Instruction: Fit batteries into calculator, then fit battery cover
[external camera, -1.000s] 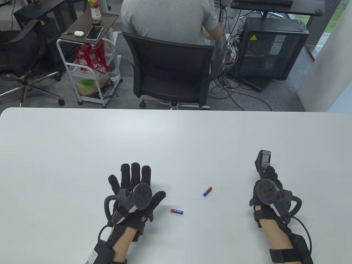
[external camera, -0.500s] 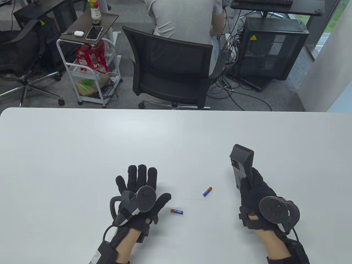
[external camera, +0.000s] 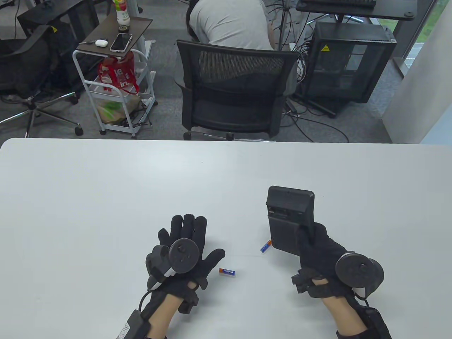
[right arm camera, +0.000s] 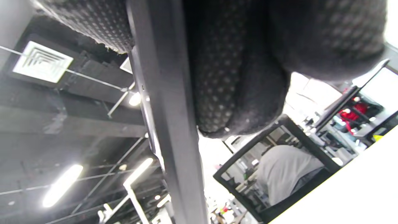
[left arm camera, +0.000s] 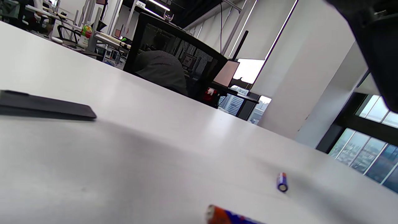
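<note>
Right hand (external camera: 319, 252) grips the calculator (external camera: 290, 219) by its lower edge, back side up, open battery bay (external camera: 282, 210) showing at the far end. Left hand (external camera: 185, 247) lies flat, fingers spread, holding nothing. Step: readying to load batteries. One AAA battery (external camera: 226, 271) just right of left thumb, second battery (external camera: 266, 246) touching or just beside the calculator's near-left corner. Battery cover (left arm camera: 46, 105) lies flat, seen only in left wrist view. Next move probably calls for left hand pinching the nearer battery. Table (external camera: 106, 197) open ahead; far edge well away.

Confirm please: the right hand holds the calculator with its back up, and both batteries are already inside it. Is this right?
Not quite. The right hand does hold the calculator back up, but both batteries lie on the table, as the table view shows.
</note>
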`<state>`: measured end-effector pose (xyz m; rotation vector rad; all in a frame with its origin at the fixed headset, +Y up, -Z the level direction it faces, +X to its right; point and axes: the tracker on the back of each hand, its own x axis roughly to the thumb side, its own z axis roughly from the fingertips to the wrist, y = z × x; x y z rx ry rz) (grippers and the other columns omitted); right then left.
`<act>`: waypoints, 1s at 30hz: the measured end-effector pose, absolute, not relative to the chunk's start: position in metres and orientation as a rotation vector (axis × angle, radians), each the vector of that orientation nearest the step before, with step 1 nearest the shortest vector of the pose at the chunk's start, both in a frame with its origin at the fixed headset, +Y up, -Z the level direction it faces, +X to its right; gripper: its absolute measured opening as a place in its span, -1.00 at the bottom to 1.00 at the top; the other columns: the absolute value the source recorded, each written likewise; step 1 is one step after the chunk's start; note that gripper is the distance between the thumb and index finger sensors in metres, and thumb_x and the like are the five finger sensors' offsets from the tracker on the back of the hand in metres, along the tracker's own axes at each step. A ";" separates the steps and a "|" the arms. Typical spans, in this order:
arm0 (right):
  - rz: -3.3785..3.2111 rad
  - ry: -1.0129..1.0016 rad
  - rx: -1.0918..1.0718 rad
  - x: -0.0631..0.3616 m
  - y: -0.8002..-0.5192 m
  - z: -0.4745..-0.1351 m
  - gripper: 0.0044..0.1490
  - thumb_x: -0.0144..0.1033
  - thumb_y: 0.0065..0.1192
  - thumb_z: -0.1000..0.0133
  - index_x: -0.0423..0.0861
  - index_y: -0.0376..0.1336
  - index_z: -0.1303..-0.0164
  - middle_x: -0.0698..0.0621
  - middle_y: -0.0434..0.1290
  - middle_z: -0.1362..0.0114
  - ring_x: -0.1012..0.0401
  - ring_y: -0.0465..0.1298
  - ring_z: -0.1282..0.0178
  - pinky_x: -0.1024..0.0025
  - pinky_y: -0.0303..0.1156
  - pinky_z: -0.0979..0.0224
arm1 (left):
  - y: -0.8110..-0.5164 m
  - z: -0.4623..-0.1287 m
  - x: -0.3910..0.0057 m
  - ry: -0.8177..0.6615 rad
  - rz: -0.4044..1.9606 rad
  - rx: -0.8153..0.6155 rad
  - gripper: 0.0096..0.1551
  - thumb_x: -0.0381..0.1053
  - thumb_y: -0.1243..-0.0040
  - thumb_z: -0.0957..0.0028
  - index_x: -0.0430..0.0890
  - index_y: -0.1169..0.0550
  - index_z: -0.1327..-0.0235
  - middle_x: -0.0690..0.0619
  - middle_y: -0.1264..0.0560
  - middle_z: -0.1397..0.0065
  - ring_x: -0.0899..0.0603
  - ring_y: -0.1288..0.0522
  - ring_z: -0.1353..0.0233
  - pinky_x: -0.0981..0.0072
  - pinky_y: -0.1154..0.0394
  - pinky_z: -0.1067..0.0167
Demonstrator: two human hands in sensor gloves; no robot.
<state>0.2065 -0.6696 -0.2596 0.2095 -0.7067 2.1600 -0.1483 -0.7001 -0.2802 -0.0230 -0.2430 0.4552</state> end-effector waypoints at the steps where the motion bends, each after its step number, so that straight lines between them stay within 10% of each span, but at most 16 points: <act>1: 2.160 -0.697 0.223 0.201 -0.666 -0.260 -0.33 0.06 0.24 -0.04 -0.29 0.32 -0.02 -0.13 0.63 0.19 0.02 0.72 0.47 0.22 0.64 0.40 | -0.700 -0.280 -0.149 -0.250 0.491 -0.028 0.19 0.66 0.08 0.10 0.05 0.16 -0.57 -0.06 0.18 -0.71 -0.36 0.26 -0.69 -0.61 0.21 -0.43; 30: 1.910 -0.517 0.310 0.139 -0.683 -0.264 -0.31 0.27 0.17 -0.02 -0.19 0.47 0.33 0.03 0.67 0.52 0.14 0.70 0.75 0.29 0.62 0.63 | -0.704 -0.281 -0.131 -0.489 1.186 -0.181 -0.01 0.50 -0.15 0.05 -0.10 -0.24 -0.44 -0.02 -0.41 -0.48 -0.27 -0.42 -0.41 -0.18 -0.38 -0.25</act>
